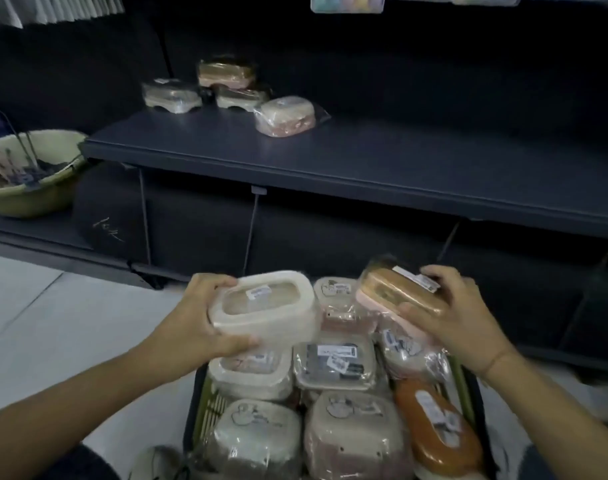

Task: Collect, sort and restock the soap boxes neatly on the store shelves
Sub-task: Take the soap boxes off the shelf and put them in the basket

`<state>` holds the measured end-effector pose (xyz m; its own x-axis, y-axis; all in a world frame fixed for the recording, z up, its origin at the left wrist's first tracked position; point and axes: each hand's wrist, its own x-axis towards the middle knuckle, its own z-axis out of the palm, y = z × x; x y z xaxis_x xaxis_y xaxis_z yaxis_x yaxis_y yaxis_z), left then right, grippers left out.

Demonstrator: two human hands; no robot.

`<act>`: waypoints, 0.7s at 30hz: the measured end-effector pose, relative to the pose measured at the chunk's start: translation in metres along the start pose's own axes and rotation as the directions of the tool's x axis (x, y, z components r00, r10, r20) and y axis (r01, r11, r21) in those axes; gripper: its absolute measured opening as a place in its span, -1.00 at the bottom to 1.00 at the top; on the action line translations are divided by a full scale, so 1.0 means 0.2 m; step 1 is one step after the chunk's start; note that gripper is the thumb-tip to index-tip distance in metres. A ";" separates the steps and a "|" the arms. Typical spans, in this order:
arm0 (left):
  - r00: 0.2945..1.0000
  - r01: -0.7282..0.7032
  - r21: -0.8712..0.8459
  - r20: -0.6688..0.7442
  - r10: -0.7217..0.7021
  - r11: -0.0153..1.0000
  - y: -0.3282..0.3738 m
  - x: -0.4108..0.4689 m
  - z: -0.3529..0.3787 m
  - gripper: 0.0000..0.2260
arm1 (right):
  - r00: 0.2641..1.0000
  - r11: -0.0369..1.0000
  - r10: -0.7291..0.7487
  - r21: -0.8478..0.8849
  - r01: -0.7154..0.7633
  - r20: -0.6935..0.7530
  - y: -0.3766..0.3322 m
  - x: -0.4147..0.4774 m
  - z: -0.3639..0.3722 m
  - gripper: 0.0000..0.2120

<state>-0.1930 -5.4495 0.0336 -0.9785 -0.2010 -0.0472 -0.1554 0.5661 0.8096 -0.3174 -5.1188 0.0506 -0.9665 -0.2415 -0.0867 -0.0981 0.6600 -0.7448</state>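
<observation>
grips a cream soap box (261,306) with the left fingers (219,280) curled over its far edge and the thumb pressed under its near edge. carries it tilted, clear lid and white label up, in the left hand (191,317) above the far left corner of the basket (190,410). clamps a pink soap box (399,294) with a brown lid under the right fingers (437,273), spread over its far end, thumb against its near side. holds that one slanted in the right hand (461,317) above the basket's far right corner, just beside the cream one; cannot tell whether the two touch.

packed below, in the dark basket with green slats, with wrapped soap boxes: a dark-lidded box (333,362) in the middle, an orange box (437,431) along the right edge, a pale box with a drawn figure (351,431) at the near edge.

farther out, near the back left corner of the dark shelf (330,157), holds four more: a beige box (172,95), a brown-topped box (224,74) seemingly on top of a low pale box (242,97), and a wrapped pink box (285,116) nearest the front edge. beyond the shelf's left end, on a lower ledge, a green basin (29,202).
</observation>
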 end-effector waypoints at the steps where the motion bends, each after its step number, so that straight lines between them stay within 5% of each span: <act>1: 0.997 -0.019 0.029 0.069 0.017 0.999 -0.02 -0.03 0.03 -0.29 | 0.995 0.995 0.095 -0.025 -0.095 0.012 0.04 -0.02 -0.02 -0.45; 7: 0.959 -0.107 0.184 0.279 0.052 0.977 -0.13 -0.07 0.05 -0.19 | 0.900 0.889 0.435 -0.178 -0.421 0.042 0.22 -0.25 0.02 -0.28; 16: 0.947 -0.048 0.503 0.298 -0.121 0.863 -0.26 -0.02 0.02 -0.08 | 0.789 0.787 0.535 -0.518 -0.336 0.301 0.28 -0.29 0.05 -0.10; 21: 0.909 0.018 0.320 0.389 -0.149 0.947 -0.33 0.00 0.05 -0.17 | 0.756 0.823 0.514 -0.481 -0.302 0.405 0.30 -0.28 0.05 -0.24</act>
<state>-0.1846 -5.4795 -0.0264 -0.9194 0.0435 -0.3910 -0.2087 0.7886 0.5784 -0.2663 -5.0726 0.0056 -0.6852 -0.1315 -0.7164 0.0973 0.9582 -0.2690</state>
